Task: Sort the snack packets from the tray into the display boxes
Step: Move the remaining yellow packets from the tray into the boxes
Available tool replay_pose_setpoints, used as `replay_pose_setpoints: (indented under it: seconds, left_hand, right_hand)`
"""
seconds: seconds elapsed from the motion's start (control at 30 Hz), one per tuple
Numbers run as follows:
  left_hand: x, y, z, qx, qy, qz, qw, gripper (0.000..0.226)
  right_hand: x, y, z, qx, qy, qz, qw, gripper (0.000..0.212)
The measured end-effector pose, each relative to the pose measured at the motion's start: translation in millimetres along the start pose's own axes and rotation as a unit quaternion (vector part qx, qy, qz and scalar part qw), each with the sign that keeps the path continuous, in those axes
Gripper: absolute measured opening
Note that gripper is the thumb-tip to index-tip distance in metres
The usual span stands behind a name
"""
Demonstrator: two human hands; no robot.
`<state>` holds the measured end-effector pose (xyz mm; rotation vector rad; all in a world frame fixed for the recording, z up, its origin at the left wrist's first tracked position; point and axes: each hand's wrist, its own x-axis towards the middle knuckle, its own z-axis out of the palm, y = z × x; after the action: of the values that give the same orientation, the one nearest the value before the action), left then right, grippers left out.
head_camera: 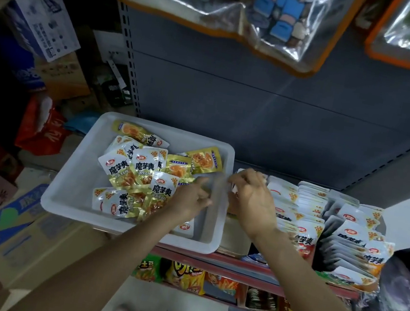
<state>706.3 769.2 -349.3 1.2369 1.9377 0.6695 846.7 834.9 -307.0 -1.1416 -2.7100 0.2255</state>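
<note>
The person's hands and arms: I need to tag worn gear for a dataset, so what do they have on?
Nothing shows on either arm: both forearms are bare up to the frame edge, with no sleeves, gloves, watch or bracelet. The left hand looks bare; the right hand is motion-blurred, so a ring cannot be ruled out.

The left hand point(193, 196) hides the packets beneath it in the tray point(70, 182), and its curled fingertips blur against the tray's right wall, so what they grip cannot be told. The right hand point(252, 203) covers the far-left display box point(235, 236); whatever its fingers pinch is smeared. Hanging foil bags point(222, 5) are cut off by the top edge. Print on the lower-shelf snack bags point(184, 276) is too blurred to read.
</note>
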Motion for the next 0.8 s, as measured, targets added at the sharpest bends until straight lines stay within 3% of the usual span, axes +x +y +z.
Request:
replay_pose_setpoints:
  seconds: [0.17, 0.23, 0.37, 0.47, 0.63, 0.8]
  left_hand:
    - [-13.3, -62.1, -40.1, 0.051, 0.067, -0.09, 0.992, 0.045]
    - [-11.4, -83.3, -55.1, 0.093, 0.066, -0.114, 0.987, 0.039]
    - [-6.4, -108.2, -66.6, 0.062, 0.041, -0.158, 0.985, 0.028]
    - [0.8, -110.0, -66.0, 0.064, 0.017, -0.184, 0.981, 0.023]
    - [9.7, -103.0, -59.9, 0.094, 0.006, -0.213, 0.973, 0.02]
    - [4.3, -91.3, -60.2, 0.033, 0.044, -0.136, 0.989, 0.02]
  right_hand:
    - [7.3, -46.1, 25.6, 0.097, -0.096, 0.0, 0.991, 0.029]
    - [18.0, -60.4, 46.3, 0.111, -0.15, 0.014, 0.982, 0.028]
    - [33.8, -78.6, 88.7, 0.138, -0.284, 0.054, 0.947, 0.02]
    - [39.0, -79.4, 111.8, 0.128, -0.331, 0.047, 0.934, 0.014]
    - [43.2, -82.5, 105.4, 0.113, -0.362, 0.055, 0.924, 0.03]
    - [40.9, -77.4, 97.5, 0.237, -0.321, 0.133, 0.907, 0.038]
